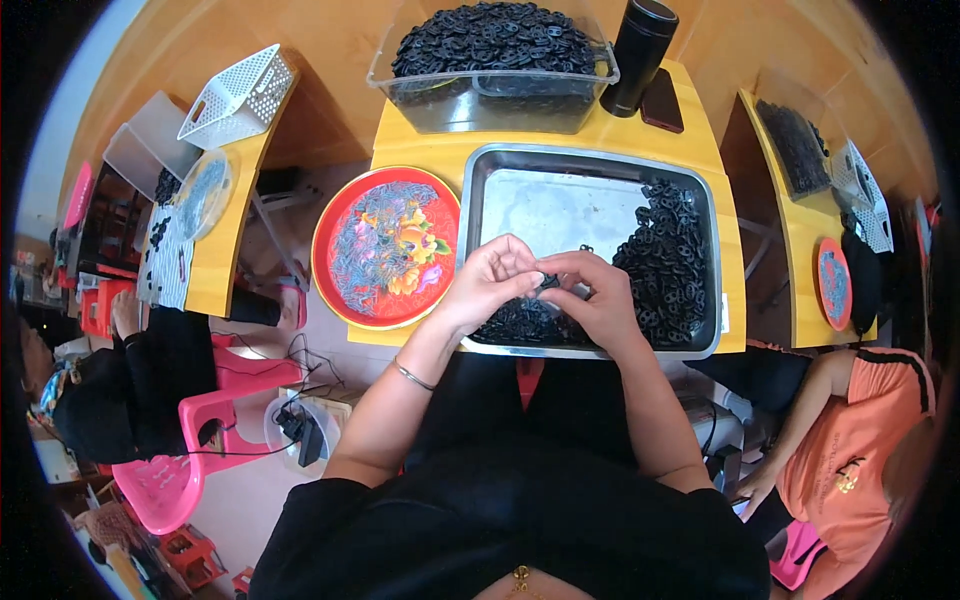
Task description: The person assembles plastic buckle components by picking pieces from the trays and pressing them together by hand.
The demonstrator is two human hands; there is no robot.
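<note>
My left hand [496,278] and my right hand [594,290] meet above the near side of a metal tray [560,190]. Between their fingertips is a small black part [549,283]; its exact kind is too small to make out. Both hands are closed in a pinch on it. Inside the tray, many black plastic pieces with holes [668,262] are heaped along the right side and the near edge. To the left stands a round red plate [330,285] with a flower pattern, strewn with thin grey metal pins [372,240].
A clear bin [500,112] piled with black pieces stands at the back. Beside it are a black bottle [637,55] and a dark phone [661,102]. Side tables hold a white basket [240,95] and another red plate [834,283]. A person in orange [850,430] sits at right, another at left.
</note>
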